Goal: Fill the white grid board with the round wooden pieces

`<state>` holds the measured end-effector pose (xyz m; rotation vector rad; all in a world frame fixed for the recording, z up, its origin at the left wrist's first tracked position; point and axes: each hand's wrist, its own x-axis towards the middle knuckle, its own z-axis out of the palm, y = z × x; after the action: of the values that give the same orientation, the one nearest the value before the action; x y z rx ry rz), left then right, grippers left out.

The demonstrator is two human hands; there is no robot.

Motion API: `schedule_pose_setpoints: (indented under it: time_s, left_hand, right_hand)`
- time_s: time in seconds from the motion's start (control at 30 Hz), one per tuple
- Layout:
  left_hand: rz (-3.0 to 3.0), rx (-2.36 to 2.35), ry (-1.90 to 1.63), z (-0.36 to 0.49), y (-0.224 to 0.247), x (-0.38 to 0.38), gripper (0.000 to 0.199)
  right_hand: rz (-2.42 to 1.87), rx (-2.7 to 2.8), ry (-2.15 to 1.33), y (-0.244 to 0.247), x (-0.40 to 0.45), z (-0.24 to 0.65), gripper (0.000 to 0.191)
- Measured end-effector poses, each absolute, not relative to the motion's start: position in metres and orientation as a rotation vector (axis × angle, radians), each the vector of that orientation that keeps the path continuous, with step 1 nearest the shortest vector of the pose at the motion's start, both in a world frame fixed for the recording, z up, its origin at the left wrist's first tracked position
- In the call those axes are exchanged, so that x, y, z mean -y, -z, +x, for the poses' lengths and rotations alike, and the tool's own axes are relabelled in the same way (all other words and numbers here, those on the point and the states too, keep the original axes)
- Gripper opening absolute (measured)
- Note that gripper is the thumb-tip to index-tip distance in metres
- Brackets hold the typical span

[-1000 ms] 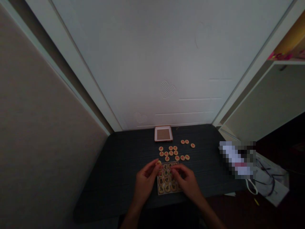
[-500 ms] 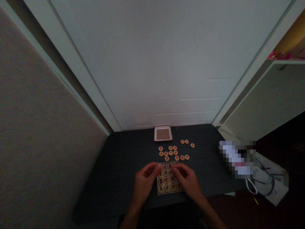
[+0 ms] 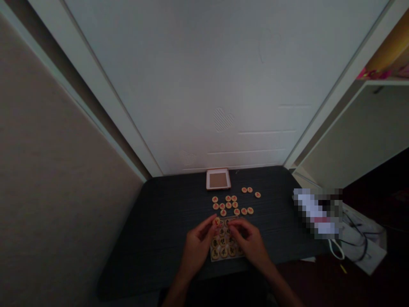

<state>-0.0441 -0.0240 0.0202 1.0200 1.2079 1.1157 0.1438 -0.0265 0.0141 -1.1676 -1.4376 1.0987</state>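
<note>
A: Left hand (image 3: 196,245)?
B: Pinching a round piece (image 3: 217,221), patterned tray (image 3: 220,260) of black-marked pieces (image 3: 224,252) below the grip.
A: Right hand (image 3: 252,242)?
B: Just right of that pinch, fingers over tray; can't tell if gripping.
A: Rest?
B: Red-marked pieces (image 3: 235,205) beyond the pinch, shallow box (image 3: 218,180) farther.

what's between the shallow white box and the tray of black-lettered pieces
Loose round pieces with red characters lie between them on the dark table, in the head view.
</note>
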Motion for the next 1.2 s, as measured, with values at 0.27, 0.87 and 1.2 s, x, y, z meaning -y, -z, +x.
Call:
schedule_pose_setpoints:
  time_s: [0.27,0.87,1.2]
  left_hand:
    - [1.202,-1.178,-1.041,-0.043,-0.022,0.029,0.041]
    - [1.509,-1.164,-0.927,-0.045,-0.031,0.032,0.029]
    - [1.540,-1.184,-0.919,-0.047,-0.034,0.033,0.024]
  right_hand:
    - [-1.122,1.462,-1.091,-0.021,0.027,0.142,0.019]
    - [-1.153,1.471,-1.218,-0.023,0.029,0.141,0.025]
    - [-1.172,1.446,-1.242,-0.020,0.030,0.140,0.030]
